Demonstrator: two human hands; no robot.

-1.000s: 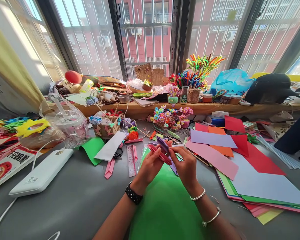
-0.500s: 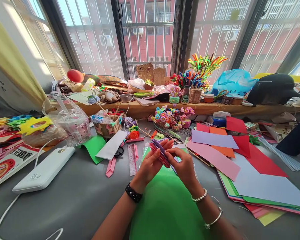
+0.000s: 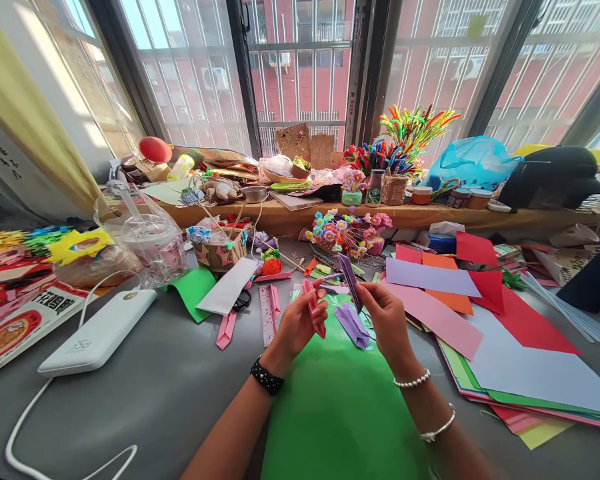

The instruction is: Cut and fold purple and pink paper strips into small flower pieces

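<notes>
My left hand [image 3: 300, 320] is closed around a folded pink paper strip [image 3: 314, 308], held upright over the green sheet. In my right hand [image 3: 384, 317], thumb and fingers pinch a folded purple paper strip [image 3: 349, 277], tilted and apart from the pink one. Between the hands, on the green sheet [image 3: 347, 407], lie more folded purple strips [image 3: 353, 327]. To the left of my left hand are a pink patterned ruler [image 3: 269, 313] and a folded pink piece [image 3: 226, 329].
Coloured paper sheets [image 3: 545, 373] are stacked at the right. A white power bank [image 3: 97, 333] with its cable lies at the left. Behind stand a basket [image 3: 220, 255], crocheted flowers [image 3: 333, 230] and a cluttered windowsill. A bagged plastic cup [image 3: 150, 243] stands left.
My hands have moved apart. The pink and purple folded strips, held together before, are now separate, the pink in my left hand and the purple in my right.
</notes>
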